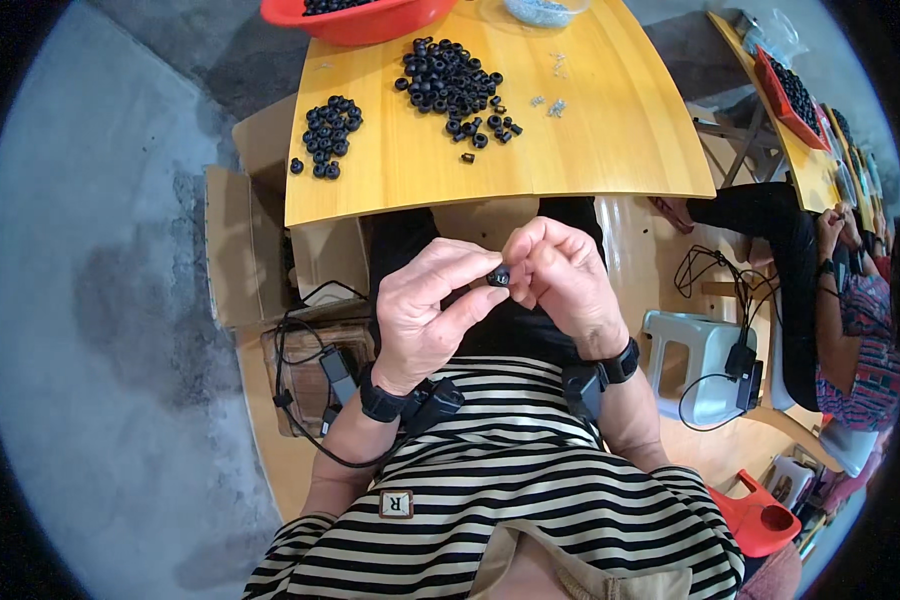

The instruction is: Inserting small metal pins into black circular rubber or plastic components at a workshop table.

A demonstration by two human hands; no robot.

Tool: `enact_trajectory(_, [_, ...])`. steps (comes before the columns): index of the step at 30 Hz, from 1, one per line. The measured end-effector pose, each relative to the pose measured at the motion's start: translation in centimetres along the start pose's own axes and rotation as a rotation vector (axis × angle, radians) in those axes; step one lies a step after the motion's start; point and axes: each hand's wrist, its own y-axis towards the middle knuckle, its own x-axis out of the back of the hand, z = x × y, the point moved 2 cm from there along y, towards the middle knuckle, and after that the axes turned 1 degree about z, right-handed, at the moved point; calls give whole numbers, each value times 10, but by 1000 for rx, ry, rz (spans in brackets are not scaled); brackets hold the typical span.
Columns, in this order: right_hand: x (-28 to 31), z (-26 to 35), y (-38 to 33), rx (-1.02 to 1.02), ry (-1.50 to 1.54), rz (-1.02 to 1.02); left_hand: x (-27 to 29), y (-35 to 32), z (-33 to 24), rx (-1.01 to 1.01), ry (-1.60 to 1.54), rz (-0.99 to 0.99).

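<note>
Above my lap, just short of the table edge, my left hand (420,312) pinches a small black rounded plastic part (499,277) between thumb and fingertips. My right hand (568,288) is closed close beside that part, fingertips pressed together; whatever they hold is too small to make out. On the wooden table (600,150) lies a large heap of similar black parts (448,78), with a few scattered toward me. A smaller group of black parts (328,135) sits at the left. Tiny clear pieces (556,107) lie right of the heap.
A red basin (380,28) of black parts and a clear bowl (545,14) with bluish bits stand at the far edge. Cardboard boxes (232,245) are left below the table. A white stool (705,350) with cables stands at right, near another seated person (850,330).
</note>
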Motion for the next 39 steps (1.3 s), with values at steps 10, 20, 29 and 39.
enact_trajectory(10, [-5,-4,-2,-57,-86,87,3,0,0,-21,149,44])
enact_trajectory(20, [-8,1,5,-37,-264,19,3,0,3,87,148,37])
enact_trajectory(29, [-16,-8,23,-113,-235,19,10,0,14,92,72,-91])
enact_trajectory(39, [17,-12,92,590,-1139,-353,15,-2,16,114,36,-175])
